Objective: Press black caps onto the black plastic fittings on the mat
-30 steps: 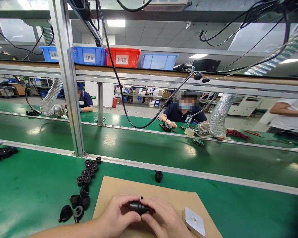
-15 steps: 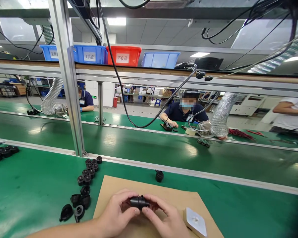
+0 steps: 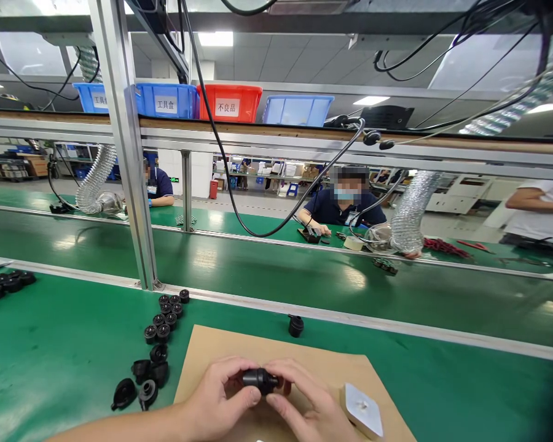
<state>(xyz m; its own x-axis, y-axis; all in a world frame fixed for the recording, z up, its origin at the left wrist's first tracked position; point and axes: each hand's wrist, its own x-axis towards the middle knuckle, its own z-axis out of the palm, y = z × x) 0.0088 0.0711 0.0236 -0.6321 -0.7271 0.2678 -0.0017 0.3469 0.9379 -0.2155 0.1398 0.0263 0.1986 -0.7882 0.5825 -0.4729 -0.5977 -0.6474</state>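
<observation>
Above a sheet of brown cardboard (image 3: 221,347), a black cylindrical plastic part (image 3: 258,379) lies sideways between my two hands. My left hand (image 3: 223,393) is closed on its left end with thumb and fingers. At the narrower right end, my right hand (image 3: 304,396) pinches the part between thumb and fingertips. A white square block (image 3: 363,408) with a small stud on top rests on the cardboard beside my right hand. One black capped part (image 3: 295,326) stands on the green mat beyond the cardboard.
Left of the cardboard lie several small black round parts (image 3: 163,331) and several black funnel-like caps (image 3: 123,393). More black parts (image 3: 4,283) sit at far left. A metal post (image 3: 131,184) rises from the bench edge. Across the green conveyor (image 3: 258,270) a person (image 3: 343,209) works.
The black part has turned slightly between my hands, and my right fingers have shifted on its narrow end. A small green piece on the conveyor has moved right.
</observation>
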